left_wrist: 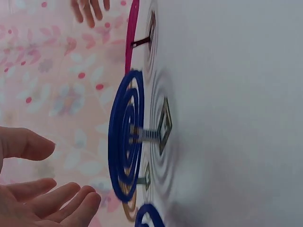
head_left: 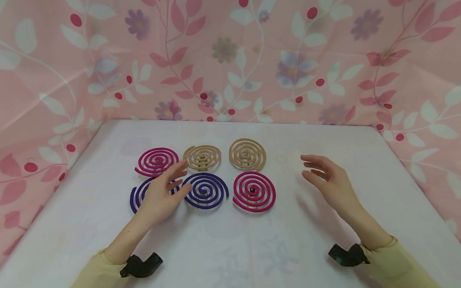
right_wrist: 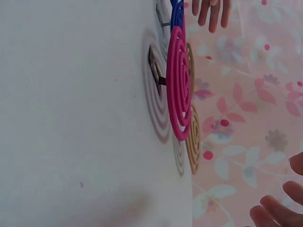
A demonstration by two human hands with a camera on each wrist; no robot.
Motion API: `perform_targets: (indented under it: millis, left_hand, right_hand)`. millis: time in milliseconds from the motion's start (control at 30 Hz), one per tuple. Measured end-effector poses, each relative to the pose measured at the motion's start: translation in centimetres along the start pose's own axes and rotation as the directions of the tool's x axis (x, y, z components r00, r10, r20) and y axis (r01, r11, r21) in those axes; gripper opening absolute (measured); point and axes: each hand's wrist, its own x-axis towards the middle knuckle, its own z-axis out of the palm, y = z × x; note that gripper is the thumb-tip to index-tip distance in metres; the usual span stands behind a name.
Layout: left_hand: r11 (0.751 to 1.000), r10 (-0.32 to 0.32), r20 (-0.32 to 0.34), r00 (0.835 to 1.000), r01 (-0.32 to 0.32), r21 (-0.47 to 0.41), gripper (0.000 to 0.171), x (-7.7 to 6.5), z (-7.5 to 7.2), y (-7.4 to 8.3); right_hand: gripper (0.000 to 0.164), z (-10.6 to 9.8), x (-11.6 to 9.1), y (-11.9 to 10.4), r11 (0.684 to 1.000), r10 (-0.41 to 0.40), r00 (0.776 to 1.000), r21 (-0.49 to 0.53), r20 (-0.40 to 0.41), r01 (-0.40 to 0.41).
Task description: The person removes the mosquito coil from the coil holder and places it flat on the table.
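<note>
My left hand [head_left: 160, 197] hovers with relaxed fingers over the front-left blue mosquito coil [head_left: 133, 201], partly hiding it; its thumb overlaps the neighbouring blue coil [head_left: 203, 190]. In the left wrist view that coil stands raised on a small metal stand [left_wrist: 163, 130], apart from the fingers. Nothing is in either hand. My right hand [head_left: 332, 182] is held in the air, loosely bent, to the right of the front pink coil [head_left: 255, 190]. Behind them sit another pink coil [head_left: 158, 160] and two tan coils, one in the middle [head_left: 203, 156] and one farther right [head_left: 247, 154].
All the coils sit in two rows on a white-covered table [head_left: 228, 248], each raised on a stand. A pink floral cloth [head_left: 225, 53] hangs behind and around the table. Each wrist carries a black camera, left [head_left: 141, 266] and right [head_left: 347, 255].
</note>
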Motion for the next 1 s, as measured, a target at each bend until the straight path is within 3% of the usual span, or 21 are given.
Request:
perform_targets:
  millis: [167, 333, 500, 633, 800, 1000]
  left_hand:
    - [0.993, 0.019, 0.033, 0.999, -0.015, -0.119, 0.058, 0.2, 1.8, 0.4]
    - [0.982, 0.01, 0.054, 0.999, 0.001, -0.191, 0.06, -0.1, 3.3, 1.1]
    - [0.969, -0.014, 0.117, 0.993, 0.042, -0.245, 0.061, 0.2, 5.0, 2.3]
    - [0.96, -0.044, 0.142, 0.989, 0.081, -0.27, 0.062, 0.8, 6.5, 2.9]
    - [0.948, -0.069, 0.142, 0.987, 0.11, -0.3, 0.063, 1.4, 8.2, 3.4]
    - [0.938, -0.061, 0.142, 0.988, 0.105, -0.33, 0.061, 1.5, 9.2, 3.3]
  right_hand:
    - [0.037, -0.1, 0.2, -1.1, 0.983, 0.015, 1.0, 0.181, -0.021, -0.011]
    - [0.038, 0.1, 0.1, -1.6, 0.94, 0.028, 0.999, 0.339, 0.018, -0.032]
    - [0.038, 0.7, 0.2, -1.3, 0.891, 0.035, 0.999, 0.452, 0.032, -0.046]
    - [0.038, 1.4, 0.2, -0.9, 0.857, 0.052, 0.998, 0.512, 0.039, -0.064]
    - [0.038, 2.4, 0.1, -0.4, 0.842, 0.087, 0.995, 0.53, 0.045, -0.098]
    - [0.037, 3.3, 0.0, -0.2, 0.829, 0.134, 0.988, 0.537, 0.081, -0.156]
